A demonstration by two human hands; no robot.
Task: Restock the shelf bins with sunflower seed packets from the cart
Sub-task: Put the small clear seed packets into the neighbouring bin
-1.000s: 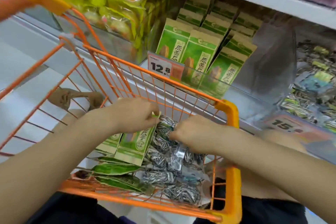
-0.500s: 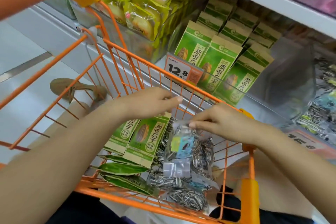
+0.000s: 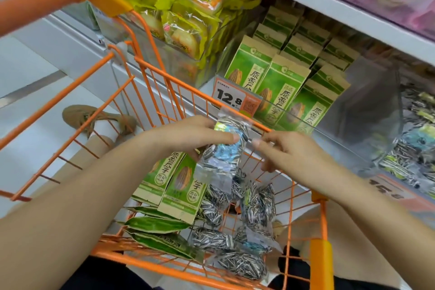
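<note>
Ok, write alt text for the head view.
The left hand holds a clear seed packet above an orange cart of packets, the open right hand beside it. Green seed boxes fill the shelf bin behind.

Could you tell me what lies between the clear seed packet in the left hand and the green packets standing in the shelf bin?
In the head view, the cart's orange wire rim and the 12.8 price tag lie between the clear seed packet and the green packets.
</note>
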